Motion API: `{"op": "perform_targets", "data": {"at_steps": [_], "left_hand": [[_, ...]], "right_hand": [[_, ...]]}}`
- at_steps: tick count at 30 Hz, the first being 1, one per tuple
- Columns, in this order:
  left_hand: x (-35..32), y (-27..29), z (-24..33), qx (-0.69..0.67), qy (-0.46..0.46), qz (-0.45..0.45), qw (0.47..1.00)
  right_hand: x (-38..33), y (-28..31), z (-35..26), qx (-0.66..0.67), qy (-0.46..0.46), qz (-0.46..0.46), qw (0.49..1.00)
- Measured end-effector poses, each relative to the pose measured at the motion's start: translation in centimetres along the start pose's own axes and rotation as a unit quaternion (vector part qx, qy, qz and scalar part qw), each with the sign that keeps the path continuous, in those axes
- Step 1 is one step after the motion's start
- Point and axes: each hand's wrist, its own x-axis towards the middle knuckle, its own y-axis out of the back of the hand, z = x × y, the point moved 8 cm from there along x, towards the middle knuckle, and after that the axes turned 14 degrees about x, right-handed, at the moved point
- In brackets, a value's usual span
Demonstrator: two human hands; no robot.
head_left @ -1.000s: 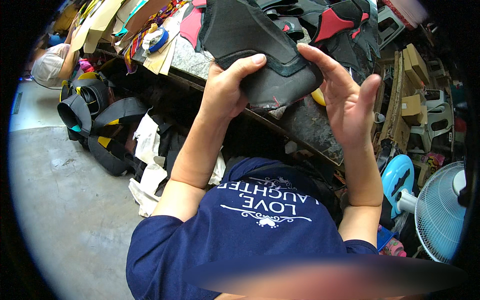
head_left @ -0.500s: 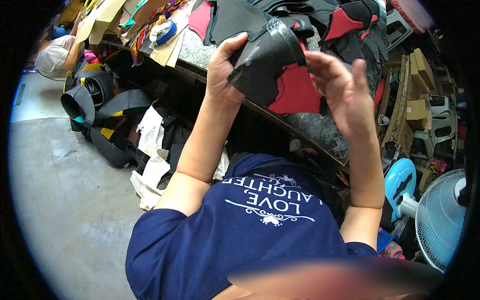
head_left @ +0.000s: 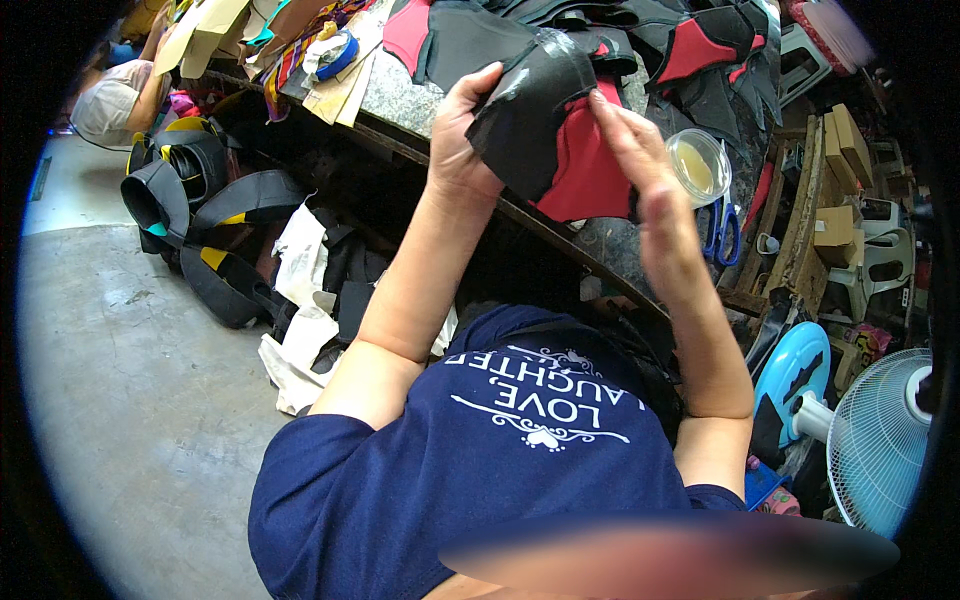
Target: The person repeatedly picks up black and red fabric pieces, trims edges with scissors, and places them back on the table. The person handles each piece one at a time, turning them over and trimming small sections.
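Note:
In my left hand [head_left: 465, 145] is a curved black-and-red fabric piece [head_left: 530, 120], gripped at its left edge with the thumb on the near face. A whitish, shiny smear runs along its top edge. My right hand [head_left: 648, 165] is beside the red panel, fingers stretched out and close together, with the fingertips touching the upper right of the piece. Just right of that hand stands a clear round tub [head_left: 698, 167] of pale yellowish stuff. Below the tub lie blue-handled scissors [head_left: 722, 230]. More black-and-red pieces [head_left: 695, 50] are heaped behind on the table.
The worktable edge [head_left: 395, 140] runs in front of me. A blue tape roll [head_left: 335, 58] and cardboard [head_left: 205, 40] lie at the far left. Black straps [head_left: 240, 210] and white cloth [head_left: 300, 270] are below left. A fan [head_left: 880, 440] stands at right. Another person [head_left: 115, 100] is far left.
My right hand has come in leftward from beside the piece, fingertips now on it. The piece has tilted and flattened slightly. The tub and scissors have come into sight.

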Motion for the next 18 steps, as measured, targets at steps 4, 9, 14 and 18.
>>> {"op": "perform_targets", "data": {"at_steps": [4,9,14,18], "left_hand": [[0.3,0.3,-0.9,0.024,-0.023,0.027,0.999],[0.6,1.2,-0.2,-0.005,-0.047,0.061,0.997],[0.6,1.1,-1.7,-0.014,-0.003,0.015,1.0],[0.7,1.9,-1.2,-0.009,0.013,0.065,0.998]], "right_hand": [[-0.1,-1.9,1.3,-0.225,0.038,0.006,0.973],[-0.2,0.1,0.9,-0.12,0.095,0.059,0.987],[0.5,-1.0,3.1,-0.236,0.041,0.019,0.971],[-0.9,-1.9,2.0,-0.329,0.027,-0.065,0.942]]}}
